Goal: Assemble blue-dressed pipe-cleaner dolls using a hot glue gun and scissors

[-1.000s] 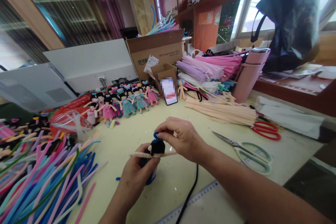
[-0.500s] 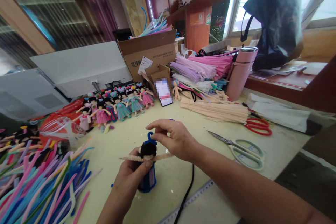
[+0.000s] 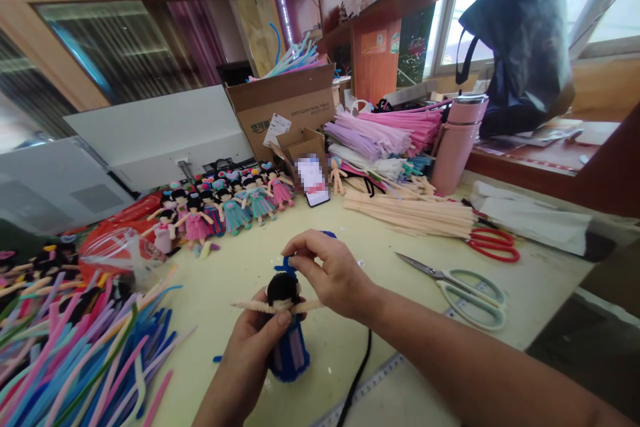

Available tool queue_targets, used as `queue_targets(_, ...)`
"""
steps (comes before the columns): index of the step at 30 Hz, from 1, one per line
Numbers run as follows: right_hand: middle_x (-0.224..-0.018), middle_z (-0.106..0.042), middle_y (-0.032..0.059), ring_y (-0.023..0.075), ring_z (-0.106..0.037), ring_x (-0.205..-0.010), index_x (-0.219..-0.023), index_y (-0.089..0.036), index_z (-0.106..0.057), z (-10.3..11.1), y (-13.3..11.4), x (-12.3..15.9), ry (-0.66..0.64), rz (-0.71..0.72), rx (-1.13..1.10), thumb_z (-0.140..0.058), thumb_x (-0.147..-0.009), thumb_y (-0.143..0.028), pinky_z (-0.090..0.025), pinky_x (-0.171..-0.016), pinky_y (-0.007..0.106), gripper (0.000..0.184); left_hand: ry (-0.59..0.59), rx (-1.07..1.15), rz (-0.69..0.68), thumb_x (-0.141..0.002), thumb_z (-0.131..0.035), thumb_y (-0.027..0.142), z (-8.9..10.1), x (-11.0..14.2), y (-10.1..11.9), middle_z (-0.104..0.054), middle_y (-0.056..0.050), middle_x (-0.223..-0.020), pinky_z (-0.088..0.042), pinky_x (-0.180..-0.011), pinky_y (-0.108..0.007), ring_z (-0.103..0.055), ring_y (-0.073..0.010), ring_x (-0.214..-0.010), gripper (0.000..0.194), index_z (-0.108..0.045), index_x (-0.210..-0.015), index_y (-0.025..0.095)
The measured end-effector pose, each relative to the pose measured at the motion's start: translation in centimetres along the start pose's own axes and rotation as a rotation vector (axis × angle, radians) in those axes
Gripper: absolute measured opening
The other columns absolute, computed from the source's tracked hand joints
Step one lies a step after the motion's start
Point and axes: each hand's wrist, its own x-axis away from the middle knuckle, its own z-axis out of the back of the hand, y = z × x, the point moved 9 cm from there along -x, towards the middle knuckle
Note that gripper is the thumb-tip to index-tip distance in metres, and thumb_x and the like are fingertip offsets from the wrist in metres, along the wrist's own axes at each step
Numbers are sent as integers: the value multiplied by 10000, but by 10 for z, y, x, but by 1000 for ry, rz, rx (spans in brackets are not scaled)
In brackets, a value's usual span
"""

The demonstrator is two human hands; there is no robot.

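A small pipe-cleaner doll [image 3: 290, 351] with black hair, outstretched beige arms and a blue and lilac striped dress stands tilted in front of me. My left hand [image 3: 260, 333] is closed around its upper body, the thumb across its chest. Just above the head, my right hand [image 3: 330, 272] pinches a bent blue pipe cleaner [image 3: 286, 265] between thumb and fingertips. Whether the blue piece touches the hair I cannot tell. Behind the right hand another bit of blue [image 3: 329, 234] shows on the table.
Scissors with pale green handles [image 3: 470, 293] lie right, near red-handled scissors [image 3: 493, 245]. A ruler [image 3: 373, 380] and a black cord [image 3: 361, 373] lie in front. Loose coloured pipe cleaners [image 3: 90, 353] fill the left; finished dolls [image 3: 233, 210], a phone [image 3: 313, 180] and a pink bottle [image 3: 457, 147] stand behind.
My right fingers have closed over the curled top of the blue pipe cleaner, which showed as a loop before. The doll has shifted slightly down and right in view, its skirt more visible.
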Motion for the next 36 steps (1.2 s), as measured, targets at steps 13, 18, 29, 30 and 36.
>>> queue_targets(13,-830,-632,19,143,-576,-803,-886,-204,-601,-3,-5,1,-107,44,44,-511,-838,-120,-444,-758,282,132,-37,-176,-168,-644,-717,426,-8,2,21,-612,-16,-793,-393,-682,-267,-516,-186,-762,356,-662,-910,196)
queue_targets(18,-841,-629,28,150,-569,-833,-890,-197,-601,-3,-10,1,-139,90,72,-490,-852,-113,-434,-772,288,144,-95,-179,-155,-638,-711,440,-12,1,22,-535,7,-705,-357,-600,-247,-452,-154,-664,328,-636,-834,188)
queue_targets(29,-840,-621,24,136,-556,-835,-890,-195,-606,-3,-14,1,-180,126,64,-490,-865,-95,-426,-760,261,155,-108,-160,-143,-641,-718,413,-17,4,26,-518,21,-705,-342,-613,-242,-431,-144,-674,314,-624,-830,181)
queue_targets(30,-836,-620,23,134,-555,-832,-887,-191,-606,-3,-15,1,-180,127,62,-491,-865,-94,-425,-759,258,153,-105,-158,-143,-641,-719,409,-17,4,26,-522,21,-710,-341,-618,-241,-434,-145,-681,312,-625,-830,180)
queue_targets(36,-815,-619,25,137,-558,-813,-868,-185,-604,-4,-16,0,-183,136,51,-483,-872,-106,-431,-752,266,145,-108,-163,-143,-637,-720,410,-15,2,24,-523,27,-701,-334,-612,-238,-430,-143,-675,308,-628,-826,186)
